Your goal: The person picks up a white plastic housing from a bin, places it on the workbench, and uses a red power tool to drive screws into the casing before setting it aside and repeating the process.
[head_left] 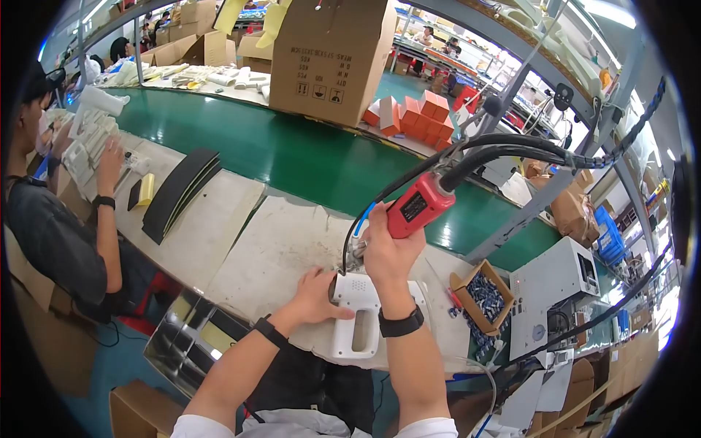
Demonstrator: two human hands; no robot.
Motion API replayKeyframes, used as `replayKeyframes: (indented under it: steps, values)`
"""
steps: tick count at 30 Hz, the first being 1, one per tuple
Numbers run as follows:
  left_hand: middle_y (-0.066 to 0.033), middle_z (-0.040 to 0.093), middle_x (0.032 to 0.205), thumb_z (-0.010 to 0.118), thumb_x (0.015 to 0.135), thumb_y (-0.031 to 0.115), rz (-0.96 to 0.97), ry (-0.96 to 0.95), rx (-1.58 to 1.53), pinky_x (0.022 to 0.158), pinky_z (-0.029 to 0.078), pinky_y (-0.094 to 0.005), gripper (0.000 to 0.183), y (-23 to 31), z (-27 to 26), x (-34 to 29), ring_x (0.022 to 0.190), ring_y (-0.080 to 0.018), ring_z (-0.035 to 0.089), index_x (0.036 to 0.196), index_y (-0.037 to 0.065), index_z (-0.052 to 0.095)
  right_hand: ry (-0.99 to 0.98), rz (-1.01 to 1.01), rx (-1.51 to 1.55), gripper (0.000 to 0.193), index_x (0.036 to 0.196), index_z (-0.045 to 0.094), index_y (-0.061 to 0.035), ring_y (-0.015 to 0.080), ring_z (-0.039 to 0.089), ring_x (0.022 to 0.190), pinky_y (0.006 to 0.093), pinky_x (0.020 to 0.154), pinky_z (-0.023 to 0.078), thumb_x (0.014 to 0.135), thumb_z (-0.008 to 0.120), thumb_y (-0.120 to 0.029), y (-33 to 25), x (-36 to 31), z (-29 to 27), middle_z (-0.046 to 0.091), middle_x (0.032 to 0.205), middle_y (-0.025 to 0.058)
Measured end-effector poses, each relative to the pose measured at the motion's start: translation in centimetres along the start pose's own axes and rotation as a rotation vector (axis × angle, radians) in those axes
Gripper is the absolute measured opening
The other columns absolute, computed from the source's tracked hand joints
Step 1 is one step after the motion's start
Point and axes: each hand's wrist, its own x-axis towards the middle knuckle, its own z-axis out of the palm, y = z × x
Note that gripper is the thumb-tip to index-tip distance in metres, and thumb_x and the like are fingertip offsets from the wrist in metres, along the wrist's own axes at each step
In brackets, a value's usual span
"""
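Note:
A red handheld power screwdriver (pixel 418 207) is gripped in my right hand (pixel 393 252), fingers wrapped round its lower body. Thick black cables run from its top, and a thin black tube curves down beside it. Below it, a white plastic housing (pixel 355 340) with a looped handle and a patch of small holes lies on the worktable (pixel 272 244). Holding the upper left side of that housing is my left hand (pixel 318 296), its thumb across the white surface. The screwdriver's tip is mostly hidden behind my right hand, so contact with the housing cannot be seen.
A small carton (pixel 483 298) of tiny blue parts stands at right, beside a white machine (pixel 548 299). A green conveyor belt (pixel 241 139) runs behind the table. Black foam sheets (pixel 179 193) lie left, near a co-worker (pixel 62 219). A grey post (pixel 515 208) rises at right.

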Motion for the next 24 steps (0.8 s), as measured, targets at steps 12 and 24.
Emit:
replayKeyframes:
  steps: [12, 24]
  values:
    - [-0.0273, 0.047, 0.132, 0.082, 0.056, 0.056, -0.034, 0.043, -0.042, 0.111, 0.020, -0.0478, 0.098, 0.5, 0.2, 0.3, 0.133, -0.0421, 0.030, 0.128, -0.003, 0.050, 0.051, -0.106, -0.105, 0.011, 0.089, 0.056, -0.0013, 0.0081, 0.052, 0.051, 0.0224, 0.047, 0.041, 0.089, 0.064, -0.009, -3.6, -0.5, -0.4, 0.056, 0.065, 0.0007]
    - [-0.0198, 0.046, 0.136, 0.082, 0.058, 0.056, 0.049, 0.083, -0.022, 0.111, 0.018, -0.0470, 0.101, 0.6, 1.5, 0.4, 0.134, -0.0398, 0.027, 0.137, 0.007, 0.044, -0.031, 0.008, -0.142, 0.014, 0.085, 0.056, -0.0019, 0.0089, 0.054, 0.053, 0.0234, 0.049, 0.044, 0.089, 0.066, -0.010, -1.2, -2.4, -0.7, 0.057, 0.069, 0.0012]
